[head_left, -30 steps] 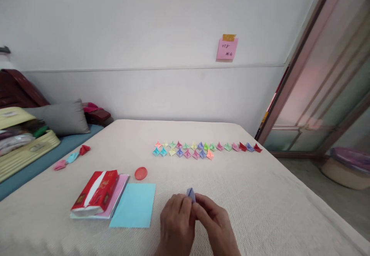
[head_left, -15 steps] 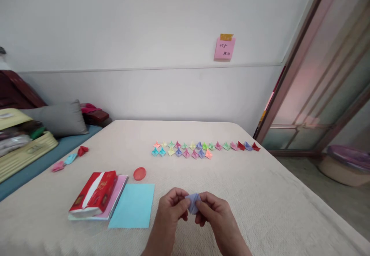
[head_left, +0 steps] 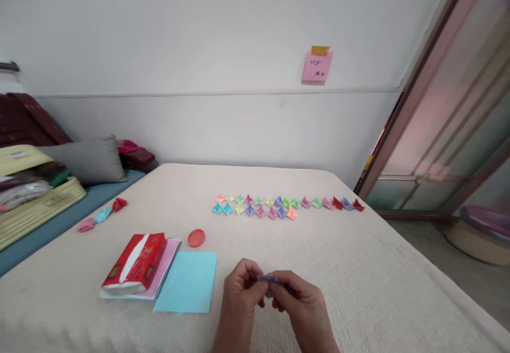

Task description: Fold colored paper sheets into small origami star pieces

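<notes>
A small folded piece of purple paper (head_left: 269,278) sits between my two hands, just above the cream tablecloth (head_left: 358,268). My left hand (head_left: 240,292) pinches its left side with fingers closed. My right hand (head_left: 299,300) pinches its right side, fingers curled round it. Most of the paper is hidden by my fingers. A light blue sheet of paper (head_left: 187,282) lies flat just left of my hands.
Two rows of several small folded paper shapes (head_left: 279,207) in many colours lie farther back. A red tissue pack (head_left: 134,263) rests on pink paper, with a red round lid (head_left: 196,238) beside it. Three folded pieces (head_left: 102,215) lie at the left edge.
The purple paper stood upright between my fingertips, then was spread open, and is now turned flatter and lower. Both hands stayed in nearly the same place.
</notes>
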Available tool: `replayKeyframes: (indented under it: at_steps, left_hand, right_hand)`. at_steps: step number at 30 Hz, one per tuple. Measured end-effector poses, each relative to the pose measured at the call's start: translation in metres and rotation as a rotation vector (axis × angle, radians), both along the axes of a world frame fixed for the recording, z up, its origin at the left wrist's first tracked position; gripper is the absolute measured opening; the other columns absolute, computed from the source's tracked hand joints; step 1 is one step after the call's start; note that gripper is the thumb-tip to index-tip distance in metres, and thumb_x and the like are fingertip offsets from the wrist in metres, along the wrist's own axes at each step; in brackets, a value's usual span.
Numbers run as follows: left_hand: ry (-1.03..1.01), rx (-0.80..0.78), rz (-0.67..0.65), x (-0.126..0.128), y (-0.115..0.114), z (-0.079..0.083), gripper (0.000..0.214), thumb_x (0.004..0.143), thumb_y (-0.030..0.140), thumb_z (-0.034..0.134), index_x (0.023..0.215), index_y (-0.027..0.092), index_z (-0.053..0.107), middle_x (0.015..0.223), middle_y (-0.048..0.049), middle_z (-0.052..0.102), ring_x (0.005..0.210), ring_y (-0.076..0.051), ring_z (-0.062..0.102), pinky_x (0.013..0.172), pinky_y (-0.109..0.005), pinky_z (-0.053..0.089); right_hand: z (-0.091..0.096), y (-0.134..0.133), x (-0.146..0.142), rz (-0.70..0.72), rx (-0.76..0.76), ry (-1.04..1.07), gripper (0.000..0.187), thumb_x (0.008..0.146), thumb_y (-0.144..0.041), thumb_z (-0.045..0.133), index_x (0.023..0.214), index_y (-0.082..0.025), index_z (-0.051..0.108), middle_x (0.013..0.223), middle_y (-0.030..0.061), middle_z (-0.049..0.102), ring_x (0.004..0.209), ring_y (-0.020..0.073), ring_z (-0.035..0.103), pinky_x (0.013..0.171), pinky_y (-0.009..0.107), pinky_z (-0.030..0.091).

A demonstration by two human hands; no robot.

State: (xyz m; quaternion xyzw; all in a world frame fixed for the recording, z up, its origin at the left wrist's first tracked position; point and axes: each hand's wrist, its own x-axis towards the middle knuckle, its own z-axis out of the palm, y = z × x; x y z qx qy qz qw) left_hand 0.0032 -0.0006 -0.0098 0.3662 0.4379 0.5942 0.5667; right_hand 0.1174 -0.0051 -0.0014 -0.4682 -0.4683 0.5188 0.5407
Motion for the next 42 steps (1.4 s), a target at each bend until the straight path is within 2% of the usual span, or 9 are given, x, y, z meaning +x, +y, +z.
replayKeyframes:
  at_steps: [4, 8, 16, 21, 25, 29, 32, 36, 42]
  left_hand:
    - [0.012, 0.036, -0.056, 0.0, -0.004, 0.005, 0.006, 0.068, 0.014, 0.061, 0.063, 0.016, 0.056, 0.05, 0.0057, 0.053, 0.046, -0.009, 0.047, 0.045, -0.02, 0.036]
    - [-0.01, 0.032, -0.054, -0.001, -0.006, 0.009, 0.009, 0.067, 0.009, 0.057, 0.062, 0.016, 0.056, 0.049, 0.007, 0.05, 0.045, -0.007, 0.044, 0.044, -0.019, 0.033]
    - [-0.09, 0.013, -0.048, -0.003, -0.012, 0.009, 0.01, 0.074, 0.009, 0.054, 0.068, 0.016, 0.057, 0.054, 0.0052, 0.055, 0.047, -0.007, 0.046, 0.046, -0.02, 0.036]
    - [-0.07, 0.043, -0.066, -0.004, -0.013, 0.009, 0.009, 0.077, 0.013, 0.053, 0.071, 0.016, 0.06, 0.054, 0.0036, 0.056, 0.049, -0.009, 0.048, 0.049, -0.022, 0.038]
    - [-0.031, 0.084, -0.059, -0.004, -0.01, 0.012, 0.011, 0.069, 0.013, 0.057, 0.079, 0.017, 0.061, 0.055, 0.0047, 0.055, 0.051, -0.01, 0.05, 0.051, -0.023, 0.04]
    - [0.004, 0.068, -0.025, -0.006, -0.008, 0.015, 0.019, 0.062, 0.009, 0.058, 0.079, 0.018, 0.06, 0.054, 0.0066, 0.054, 0.049, -0.009, 0.048, 0.048, -0.021, 0.037]
    - [0.025, 0.073, -0.008, -0.007, -0.009, 0.019, 0.019, 0.064, 0.011, 0.059, 0.082, 0.018, 0.059, 0.058, 0.0048, 0.059, 0.053, -0.01, 0.051, 0.05, -0.021, 0.038]
    - [0.057, 0.115, 0.049, -0.006, -0.014, 0.023, 0.019, 0.067, 0.016, 0.062, 0.086, 0.018, 0.059, 0.064, 0.0026, 0.062, 0.058, -0.012, 0.053, 0.055, -0.022, 0.041]
    - [0.15, 0.172, 0.048, -0.005, -0.017, 0.017, 0.018, 0.071, 0.021, 0.062, 0.089, 0.019, 0.06, 0.066, 0.002, 0.059, 0.061, -0.013, 0.052, 0.057, -0.023, 0.041]
  right_hand:
    - [0.002, -0.001, 0.001, -0.044, -0.041, 0.047, 0.005, 0.065, -0.021, 0.066, 0.065, -0.018, 0.07, 0.052, -0.0017, 0.057, 0.048, 0.0118, 0.045, 0.046, 0.023, 0.034]
    - [-0.002, -0.002, 0.003, -0.054, 0.008, 0.003, 0.011, 0.063, -0.013, 0.059, 0.06, -0.019, 0.067, 0.048, -0.004, 0.051, 0.047, 0.011, 0.041, 0.047, 0.023, 0.032]
    - [0.0, -0.004, 0.013, 0.11, 0.409, -0.216, 0.018, 0.078, -0.014, 0.058, 0.074, -0.024, 0.072, 0.061, -0.0012, 0.057, 0.058, 0.0145, 0.053, 0.055, 0.025, 0.041]
    - [-0.001, -0.004, 0.016, 0.128, 0.488, -0.231, 0.024, 0.079, -0.012, 0.056, 0.075, -0.027, 0.074, 0.065, 0.0003, 0.059, 0.058, 0.0149, 0.055, 0.053, 0.026, 0.041]
    - [-0.005, -0.003, 0.013, 0.047, 0.48, -0.236, 0.026, 0.076, -0.009, 0.054, 0.071, -0.026, 0.073, 0.065, 0.0005, 0.06, 0.057, 0.0149, 0.054, 0.053, 0.026, 0.04]
    - [-0.001, -0.005, 0.012, 0.117, 0.454, -0.282, 0.021, 0.076, -0.013, 0.053, 0.073, -0.024, 0.071, 0.069, 0.003, 0.064, 0.062, 0.0174, 0.058, 0.055, 0.027, 0.043]
    - [0.007, -0.009, 0.011, 0.108, 0.305, -0.169, 0.011, 0.075, -0.022, 0.057, 0.081, -0.022, 0.066, 0.072, 0.004, 0.067, 0.065, 0.0194, 0.062, 0.059, 0.028, 0.047]
    - [0.014, -0.008, 0.012, 0.065, 0.066, -0.016, 0.022, 0.076, -0.038, 0.062, 0.089, -0.02, 0.065, 0.072, 0.0048, 0.068, 0.064, 0.0194, 0.062, 0.059, 0.028, 0.048]
    - [0.007, -0.003, 0.014, 0.049, 0.139, -0.236, 0.027, 0.076, -0.044, 0.063, 0.068, -0.02, 0.07, 0.052, 0.0013, 0.063, 0.05, 0.0154, 0.055, 0.049, 0.024, 0.043]
